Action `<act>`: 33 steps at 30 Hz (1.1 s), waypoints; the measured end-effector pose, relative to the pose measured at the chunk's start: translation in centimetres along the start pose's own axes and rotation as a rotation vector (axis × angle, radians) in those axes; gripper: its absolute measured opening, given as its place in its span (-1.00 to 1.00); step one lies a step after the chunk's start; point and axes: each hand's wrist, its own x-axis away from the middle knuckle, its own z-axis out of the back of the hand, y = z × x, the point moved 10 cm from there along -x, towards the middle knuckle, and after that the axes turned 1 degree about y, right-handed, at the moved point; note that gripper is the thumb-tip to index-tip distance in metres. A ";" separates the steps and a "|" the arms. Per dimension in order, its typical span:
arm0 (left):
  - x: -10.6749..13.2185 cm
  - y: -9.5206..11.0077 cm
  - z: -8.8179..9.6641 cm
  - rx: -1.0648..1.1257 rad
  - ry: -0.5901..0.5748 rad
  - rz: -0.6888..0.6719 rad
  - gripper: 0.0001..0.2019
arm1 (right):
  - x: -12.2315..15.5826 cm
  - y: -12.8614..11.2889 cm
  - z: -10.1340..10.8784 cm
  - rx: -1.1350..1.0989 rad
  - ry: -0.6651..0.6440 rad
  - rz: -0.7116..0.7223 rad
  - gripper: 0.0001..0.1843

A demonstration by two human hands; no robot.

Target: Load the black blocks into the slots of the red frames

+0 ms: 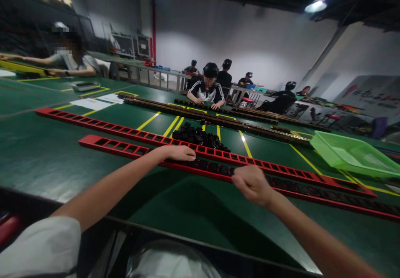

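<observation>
A long red slotted rail (200, 171) lies nearest me across the green table, with black square parts (218, 168) seated in its middle and right slots. My left hand (183, 153) is over this rail with its fingers closed and pointing down; whatever they pinch is hidden. Farther right, my right hand (251, 182) is curled into a fist at the same rail, and its inside does not show. Just behind runs a second red rail (137, 133), whose slots at the left show bare table. Beyond it sits a heap of black parts (200, 136).
A light green plastic basket (359, 155) stands at the right. Long brown rails (218, 121) cross the table farther back, where a co-worker (208, 88) sits. White papers (93, 103) lie at the left. Yellow tape lines (245, 144) mark the tabletop (40, 153).
</observation>
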 end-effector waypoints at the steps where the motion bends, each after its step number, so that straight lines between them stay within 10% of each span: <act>1: 0.3 -0.3 0.1 0.016 0.000 0.003 -0.67 | -0.5 0.3 -1.1 0.018 0.009 0.013 -0.63; 8: 1.4 -1.4 0.3 0.141 0.045 -0.027 -0.71 | -2.2 -0.6 -6.1 0.179 0.043 0.108 -0.59; 33: 2.0 -1.5 0.1 0.072 0.013 -0.045 -0.63 | -1.1 1.9 -6.0 0.024 -0.007 -0.138 -0.58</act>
